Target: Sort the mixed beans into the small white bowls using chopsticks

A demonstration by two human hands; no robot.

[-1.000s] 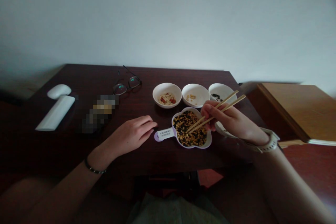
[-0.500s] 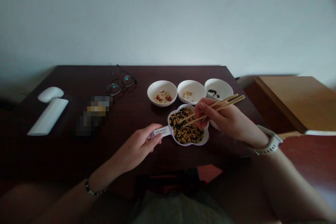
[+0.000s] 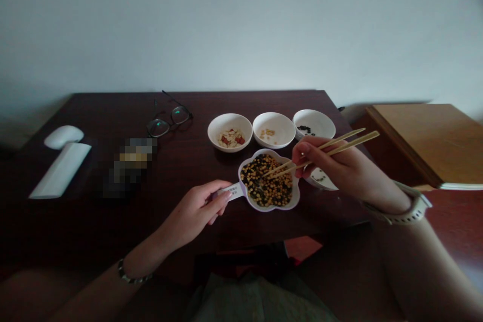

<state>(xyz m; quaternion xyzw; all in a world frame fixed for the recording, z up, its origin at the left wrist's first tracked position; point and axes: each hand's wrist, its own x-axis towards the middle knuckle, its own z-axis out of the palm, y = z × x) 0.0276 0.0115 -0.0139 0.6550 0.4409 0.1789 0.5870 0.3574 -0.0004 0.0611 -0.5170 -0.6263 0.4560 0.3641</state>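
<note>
My left hand (image 3: 202, 206) grips the short handle of a flower-shaped scoop (image 3: 242, 191) with a pale purple rim. Mixed yellow and black beans (image 3: 269, 186) fill it. In my right hand (image 3: 328, 166) is a pair of wooden chopsticks (image 3: 349, 143), their tips among the beans. Behind the scoop stand three white bowls in a row: one (image 3: 214, 131) with pale and reddish pieces, one (image 3: 285, 128) with a few yellow beans, and one (image 3: 324, 123) with some black beans. A fourth white dish (image 3: 327, 181), with small bits in it, is partly hidden by my right hand.
On the dark table (image 3: 169, 161) lie a pair of glasses (image 3: 169, 123) and a blurred-out item (image 3: 130, 166). A white two-part object (image 3: 62, 168) is at the far left. Beyond the table's right edge is a brown wooden board or box (image 3: 422, 143).
My right hand and the chopsticks have shifted right, uncovering more of the fourth dish. The tips moved slightly right within the beans. My left hand still holds the scoop.
</note>
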